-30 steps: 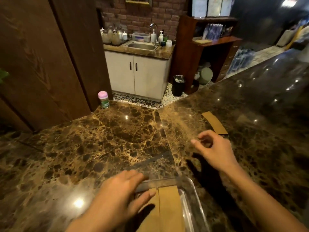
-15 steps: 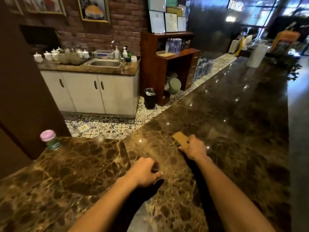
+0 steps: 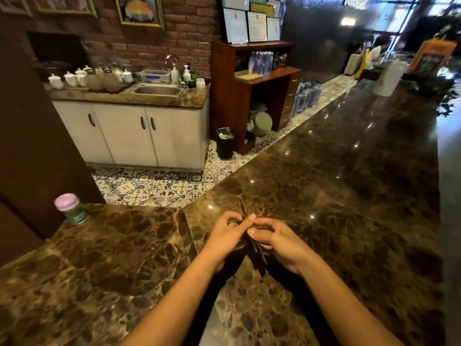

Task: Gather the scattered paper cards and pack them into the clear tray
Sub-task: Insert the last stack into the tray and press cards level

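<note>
Both hands meet above the dark marble counter (image 3: pixel 336 196). Between them a thin brown paper card (image 3: pixel 254 245) stands on edge, seen almost side-on as a dark sliver. My left hand (image 3: pixel 224 236) pinches its far end with fingertips. My right hand (image 3: pixel 277 239) grips it from the right side. The clear tray is out of view below the frame.
A small green jar with a pink lid (image 3: pixel 71 209) stands on the counter at the left. Beyond the counter edge lie a tiled floor, a black bin (image 3: pixel 225 143), white sink cabinets (image 3: pixel 139 136) and a wooden shelf (image 3: pixel 259 96). A pale container (image 3: pixel 388 78) stands far right.
The view tilted up and the tray left the frame. My right hand picked the card off the counter; my left hand came over and both now hold it on edge.
</note>
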### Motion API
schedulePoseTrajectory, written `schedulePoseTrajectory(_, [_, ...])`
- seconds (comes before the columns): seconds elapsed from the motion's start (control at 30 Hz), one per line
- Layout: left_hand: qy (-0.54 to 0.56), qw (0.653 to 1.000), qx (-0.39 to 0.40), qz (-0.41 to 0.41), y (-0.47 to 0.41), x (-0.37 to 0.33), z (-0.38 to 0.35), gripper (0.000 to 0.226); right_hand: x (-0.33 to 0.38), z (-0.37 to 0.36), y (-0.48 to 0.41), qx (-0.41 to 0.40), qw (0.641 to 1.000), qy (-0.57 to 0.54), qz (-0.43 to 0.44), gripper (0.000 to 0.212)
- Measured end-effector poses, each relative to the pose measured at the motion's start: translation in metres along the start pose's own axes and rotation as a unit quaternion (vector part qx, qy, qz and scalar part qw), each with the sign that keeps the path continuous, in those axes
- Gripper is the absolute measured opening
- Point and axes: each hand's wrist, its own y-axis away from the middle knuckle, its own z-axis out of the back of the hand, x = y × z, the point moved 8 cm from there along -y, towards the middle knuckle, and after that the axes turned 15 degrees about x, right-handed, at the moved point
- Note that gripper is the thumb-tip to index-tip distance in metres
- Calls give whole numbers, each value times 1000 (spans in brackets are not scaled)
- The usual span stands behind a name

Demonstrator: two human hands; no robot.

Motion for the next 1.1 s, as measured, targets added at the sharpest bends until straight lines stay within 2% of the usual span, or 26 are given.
schedulePoseTrajectory(0.07, [30, 998, 37, -36, 21, -13, -5, 28, 8, -26, 26, 31, 999, -27, 23, 34])
schedulePoseTrajectory(0.13, [32, 996, 66, -58, 42, -27, -8, 36, 20, -42, 49, 57, 997, 37, 47, 38])
schedulePoseTrajectory(0.2, [19, 995, 74, -65, 60, -41, -7, 52, 30, -54, 69, 79, 974, 203, 57, 60])
schedulePoseTrajectory(0.27, [-16, 995, 70, -63, 80, -55, -5, 58, 45, -65, 88, 54, 914, 395, 74, 80])
schedulePoseTrajectory(0.3, [-31, 995, 76, -60, 90, -60, -7, 55, 53, -70, 94, 41, 891, 441, 100, 83])
schedulePoseTrajectory(0.4, [-26, 994, 99, -48, 111, -65, -18, 42, 73, -80, 105, 38, 886, 422, 189, 77])
schedulePoseTrajectory(0.47, [-6, 992, 116, -56, 125, -70, -26, 41, 83, -91, 111, 51, 891, 396, 216, 80])
schedulePoseTrajectory(0.57, [20, 990, 121, -74, 143, -80, -31, 41, 91, -109, 122, 92, 885, 403, 215, 85])
schedulePoseTrajectory(0.67, [82, 983, 136, -89, 164, -82, -35, 38, 99, -123, 136, 108, 866, 432, 227, 76])
schedulePoseTrajectory(0.77, [138, 970, 163, -114, 184, -78, -40, 42, 106, -136, 150, 99, 853, 443, 257, 76])
schedulePoseTrajectory(0.9, [235, 944, 180, -147, 218, -71, -37, 46, 103, -167, 168, 151, 822, 478, 269, 81])
schedulePoseTrajectory(1.1, [279, 933, 169, -153, 276, -41, -38, 52, 81, -215, 187, 213, 781, 519, 276, 77])
